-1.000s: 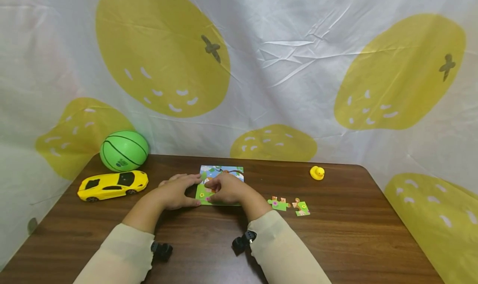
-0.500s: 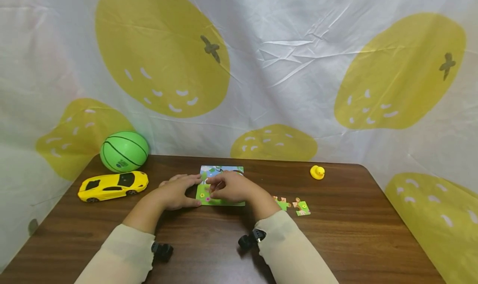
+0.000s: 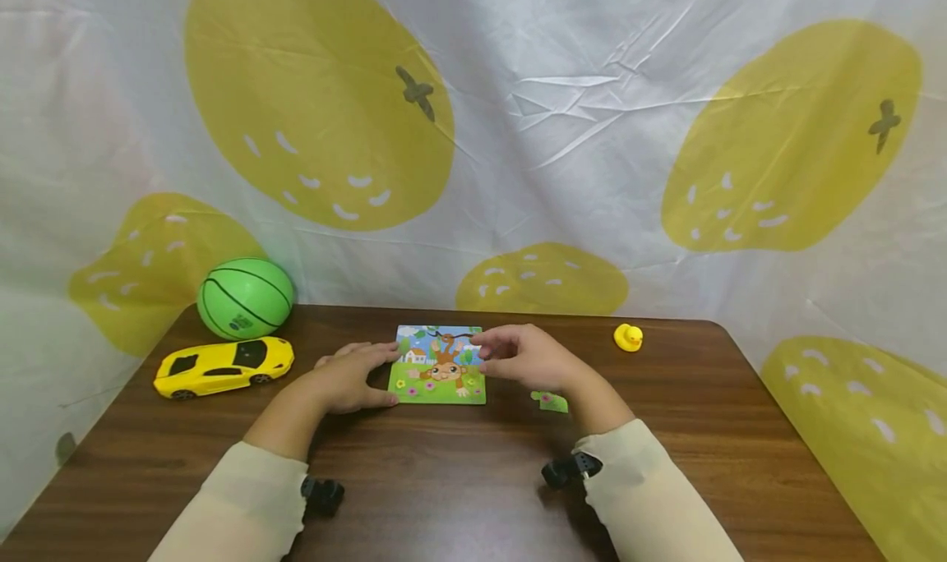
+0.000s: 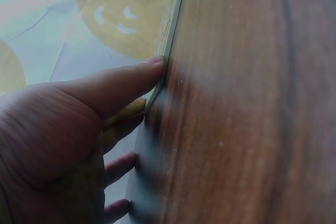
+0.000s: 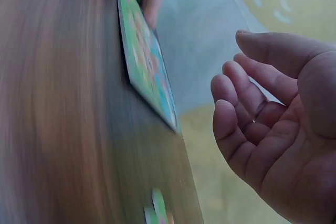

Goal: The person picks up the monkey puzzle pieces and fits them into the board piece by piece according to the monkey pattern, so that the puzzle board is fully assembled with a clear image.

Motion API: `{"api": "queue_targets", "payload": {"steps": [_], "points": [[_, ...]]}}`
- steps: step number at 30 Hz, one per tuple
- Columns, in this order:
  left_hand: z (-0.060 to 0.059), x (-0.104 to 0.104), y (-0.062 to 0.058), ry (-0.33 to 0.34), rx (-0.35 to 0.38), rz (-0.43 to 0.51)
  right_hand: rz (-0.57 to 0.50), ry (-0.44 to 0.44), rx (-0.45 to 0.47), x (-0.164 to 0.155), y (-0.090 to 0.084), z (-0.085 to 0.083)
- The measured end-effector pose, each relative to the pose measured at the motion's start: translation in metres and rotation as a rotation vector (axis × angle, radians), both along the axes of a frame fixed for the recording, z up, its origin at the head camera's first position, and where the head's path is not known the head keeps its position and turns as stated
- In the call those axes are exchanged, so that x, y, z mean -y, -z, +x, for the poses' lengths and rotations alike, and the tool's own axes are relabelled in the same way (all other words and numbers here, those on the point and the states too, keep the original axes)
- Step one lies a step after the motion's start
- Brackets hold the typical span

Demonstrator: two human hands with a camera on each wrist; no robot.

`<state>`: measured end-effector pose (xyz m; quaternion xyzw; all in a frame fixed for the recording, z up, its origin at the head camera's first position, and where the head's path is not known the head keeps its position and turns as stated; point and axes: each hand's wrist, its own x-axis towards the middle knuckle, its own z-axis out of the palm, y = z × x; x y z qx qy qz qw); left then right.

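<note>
A square jigsaw puzzle (image 3: 438, 385) with a monkey hanging from a branch lies flat on the table. At its left side, my left hand (image 3: 351, 380) rests with straight fingers by the edge and the thumb (image 4: 131, 80) on the near left corner. My right hand (image 3: 528, 361) hovers just off the puzzle's right side. In the right wrist view its fingers bend loosely, apart from the thumb, and nothing is between them. To the right of the puzzle is a loose green puzzle piece (image 3: 551, 403), partly covered by the right wrist.
On the left stand a yellow toy car (image 3: 224, 368) and, behind it, a green ball (image 3: 246, 297). A small yellow rubber duck (image 3: 628, 338) sits at the back right. A curtain with yellow fruit prints (image 3: 481, 176) hangs behind the brown table (image 3: 444, 480).
My right hand has drawn away from over the puzzle to the right, uncovering the monkey picture. Its arm now hides the rightmost loose piece. My left hand has stayed put.
</note>
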<state>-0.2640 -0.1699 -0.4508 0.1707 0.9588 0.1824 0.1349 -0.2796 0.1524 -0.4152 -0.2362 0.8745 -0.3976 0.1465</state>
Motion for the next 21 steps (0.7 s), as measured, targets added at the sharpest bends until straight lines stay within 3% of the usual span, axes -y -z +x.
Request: {"api": "queue_targets", "payload": {"steps": [13, 21], "points": [[0.000, 0.000, 0.000, -0.006, 0.003, -0.003, -0.015, 0.173, 0.126, -0.092, 0.012, 0.005], [0.000, -0.001, 0.000, -0.003, 0.000, -0.004, -0.008, 0.107, 0.155, -0.109, 0.027, 0.003]]}}
